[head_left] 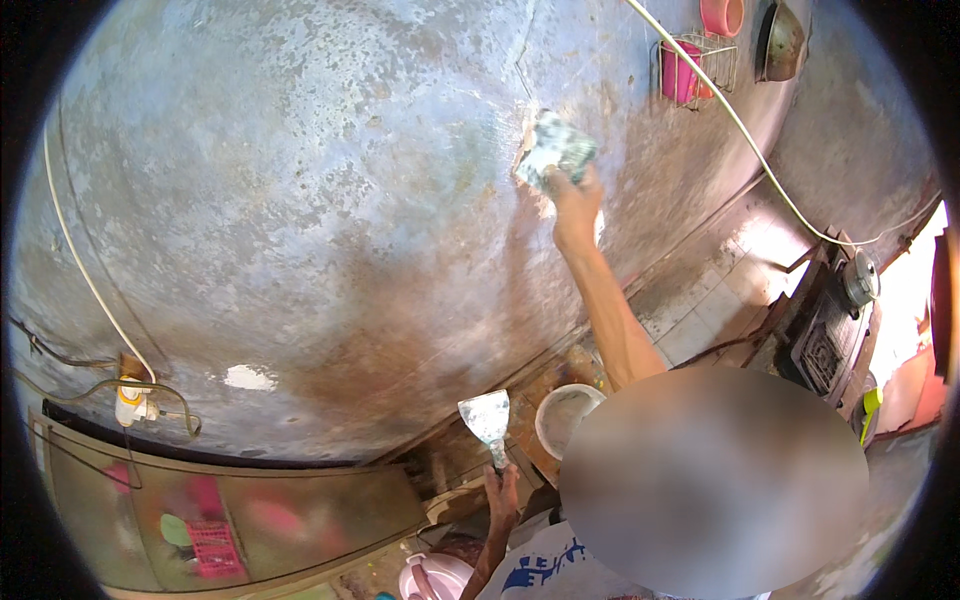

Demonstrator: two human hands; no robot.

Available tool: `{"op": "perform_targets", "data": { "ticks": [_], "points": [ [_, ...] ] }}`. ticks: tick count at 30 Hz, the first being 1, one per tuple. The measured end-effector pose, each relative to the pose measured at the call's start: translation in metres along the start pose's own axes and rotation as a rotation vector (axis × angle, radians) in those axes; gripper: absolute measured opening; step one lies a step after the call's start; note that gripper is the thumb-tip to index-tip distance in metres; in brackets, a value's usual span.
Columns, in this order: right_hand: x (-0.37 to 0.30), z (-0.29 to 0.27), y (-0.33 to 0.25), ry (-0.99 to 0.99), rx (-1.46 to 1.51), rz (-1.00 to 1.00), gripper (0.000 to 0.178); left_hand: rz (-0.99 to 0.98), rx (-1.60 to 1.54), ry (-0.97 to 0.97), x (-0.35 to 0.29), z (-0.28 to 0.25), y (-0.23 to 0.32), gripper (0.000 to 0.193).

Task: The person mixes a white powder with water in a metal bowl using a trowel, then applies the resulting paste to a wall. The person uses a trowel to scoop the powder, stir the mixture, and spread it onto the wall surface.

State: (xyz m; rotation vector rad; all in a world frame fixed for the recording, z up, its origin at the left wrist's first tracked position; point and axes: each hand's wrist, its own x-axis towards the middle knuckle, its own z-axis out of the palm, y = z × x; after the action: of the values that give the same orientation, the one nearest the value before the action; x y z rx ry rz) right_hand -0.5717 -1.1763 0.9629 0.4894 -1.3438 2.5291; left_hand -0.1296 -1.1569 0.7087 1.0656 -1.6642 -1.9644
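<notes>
My right hand [573,205] is raised against the wall [330,160], its fingers closed on a flat, squarish, mottled pale-green and white piece [556,150]. Motion smears it, so I cannot tell whether it is a pad or a blade. Around it the wall shows a light, rough patch [522,140]. Lower down, my left hand [500,490] is wrapped round the handle of a putty knife [486,417]. Its broad blade points up, smeared white, and stands apart from the piece in my right hand.
A round bucket [565,420] stands below the right forearm. At right are a stove [825,345] and a pot [860,278]. A pale cable [735,115] crosses near a wire rack [715,65]. Lower left, wires meet a socket [132,400] above a glass-fronted cabinet [330,510].
</notes>
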Motion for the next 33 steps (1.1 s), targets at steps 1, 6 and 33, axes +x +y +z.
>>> {"op": "perform_targets", "data": {
  "ticks": [1,6,33],
  "points": [
    [0.003,-0.010,-0.002,0.045,0.237,0.217,0.027,0.023,-0.009,-0.005,0.003,-0.002,-0.005,0.013],
    [0.004,-0.041,-0.010,0.017,0.520,0.527,0.033,0.164,-0.039,-0.046,0.022,-0.009,-0.040,0.011],
    [0.063,-0.120,-0.045,-0.440,-0.706,-0.221,0.020,0.122,-0.061,0.157,-0.007,0.044,-0.030,0.014]
  ]
}}
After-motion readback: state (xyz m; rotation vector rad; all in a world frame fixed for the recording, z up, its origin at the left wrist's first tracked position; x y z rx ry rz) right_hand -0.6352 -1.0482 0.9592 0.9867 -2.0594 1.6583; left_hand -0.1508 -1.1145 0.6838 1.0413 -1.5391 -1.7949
